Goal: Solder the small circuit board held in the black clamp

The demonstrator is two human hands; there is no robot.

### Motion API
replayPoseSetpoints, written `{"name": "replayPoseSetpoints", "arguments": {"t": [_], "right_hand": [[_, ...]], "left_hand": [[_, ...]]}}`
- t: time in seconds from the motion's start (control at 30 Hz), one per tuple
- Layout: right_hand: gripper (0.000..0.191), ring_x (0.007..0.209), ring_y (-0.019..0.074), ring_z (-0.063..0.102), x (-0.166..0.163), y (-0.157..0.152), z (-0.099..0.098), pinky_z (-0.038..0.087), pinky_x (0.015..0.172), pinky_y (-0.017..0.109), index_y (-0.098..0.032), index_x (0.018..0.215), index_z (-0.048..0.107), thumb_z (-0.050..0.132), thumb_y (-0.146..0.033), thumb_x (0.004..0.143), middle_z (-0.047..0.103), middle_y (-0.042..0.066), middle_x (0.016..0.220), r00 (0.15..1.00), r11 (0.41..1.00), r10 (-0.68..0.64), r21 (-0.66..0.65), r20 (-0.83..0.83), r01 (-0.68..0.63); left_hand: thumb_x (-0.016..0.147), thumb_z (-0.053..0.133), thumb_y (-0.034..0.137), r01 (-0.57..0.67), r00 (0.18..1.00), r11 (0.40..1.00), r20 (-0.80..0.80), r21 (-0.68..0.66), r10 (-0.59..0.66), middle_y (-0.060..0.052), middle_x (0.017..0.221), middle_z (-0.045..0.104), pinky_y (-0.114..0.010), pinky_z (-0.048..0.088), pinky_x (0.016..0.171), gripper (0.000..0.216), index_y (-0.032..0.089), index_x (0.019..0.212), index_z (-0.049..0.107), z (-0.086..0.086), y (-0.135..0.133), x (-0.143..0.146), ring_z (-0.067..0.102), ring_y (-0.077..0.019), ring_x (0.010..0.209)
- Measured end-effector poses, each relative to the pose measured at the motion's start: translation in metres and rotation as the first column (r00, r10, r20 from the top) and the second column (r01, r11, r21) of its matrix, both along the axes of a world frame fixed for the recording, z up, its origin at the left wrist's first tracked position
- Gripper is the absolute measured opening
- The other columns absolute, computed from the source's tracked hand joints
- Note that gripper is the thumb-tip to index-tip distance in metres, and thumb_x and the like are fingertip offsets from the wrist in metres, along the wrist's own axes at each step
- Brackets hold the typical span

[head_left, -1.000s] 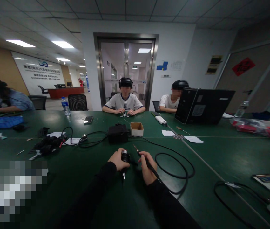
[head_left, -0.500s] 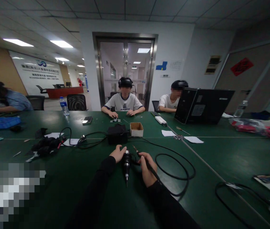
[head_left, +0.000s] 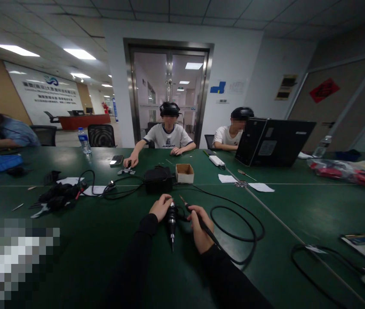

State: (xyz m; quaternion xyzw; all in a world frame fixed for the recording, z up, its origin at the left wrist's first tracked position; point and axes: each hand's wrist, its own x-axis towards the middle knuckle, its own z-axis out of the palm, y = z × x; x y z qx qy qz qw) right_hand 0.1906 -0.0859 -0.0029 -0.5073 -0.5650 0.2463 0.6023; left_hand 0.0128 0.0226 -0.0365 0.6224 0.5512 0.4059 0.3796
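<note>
My right hand (head_left: 202, 227) grips a slim black handle with a narrow pointed metal tip (head_left: 183, 200), which looks like a soldering iron. The tip points up and left, away from me. A black-and-silver tool (head_left: 171, 219) lies in front of me, its thin tip toward me. My left hand (head_left: 162, 207) is closed around the far end of this tool, its fingertips partly out of sight. Between the hands, a short dark part (head_left: 180, 212) shows beside the tool, too unclear to name. The two pointed tools are apart.
Ahead stand a black box (head_left: 158, 179) with cables and an open carton (head_left: 184, 173). A black cable (head_left: 253, 244) loops at the right. Dark bundled gear (head_left: 56, 195) lies left. Across the table, a co-worker's hand (head_left: 131, 160) is on a small metallic object (head_left: 126, 170).
My left fingers have closed further over the far end of the black-and-silver tool. My right hand is nearly still. The co-worker opposite has moved the small metallic object leftward and nearer me.
</note>
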Motion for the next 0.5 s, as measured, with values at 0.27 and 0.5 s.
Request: {"name": "replayPoseSetpoints", "arguments": {"t": [0.27, 0.5], "right_hand": [[0.024, 0.061, 0.0153, 0.059, -0.0035, -0.0092, -0.0009, 0.045, 0.057, 0.024, -0.019, 0.096, 0.068, 0.050, -0.034, 0.092, 0.063, 0.000, 0.068, 0.998, 0.998, 0.035, 0.049, 0.043, -0.037], [0.021, 0.066, 0.0148, 0.063, -0.0051, -0.0087, -0.0035, 0.049, 0.064, 0.023, -0.020, 0.096, 0.068, 0.051, -0.031, 0.092, 0.065, 0.000, 0.072, 0.984, 0.989, 0.121, 0.067, 0.130, -0.130]], "left_hand": [[0.082, 0.056, 0.024, 0.013, 0.977, 0.997, 0.211, 0.076, -0.029, -0.002, 0.084, 0.071, -0.031, 0.047, 0.086, 0.026, 0.021, 0.107, 0.060, -0.0062, -0.0035, -0.0065, 0.065, -0.0191, 0.083], [0.078, 0.062, 0.027, 0.051, 0.932, 0.991, 0.351, 0.122, -0.091, -0.004, 0.089, 0.072, -0.033, 0.048, 0.087, 0.026, 0.020, 0.102, 0.061, -0.0058, -0.0027, -0.0057, 0.067, -0.0203, 0.087]]}}
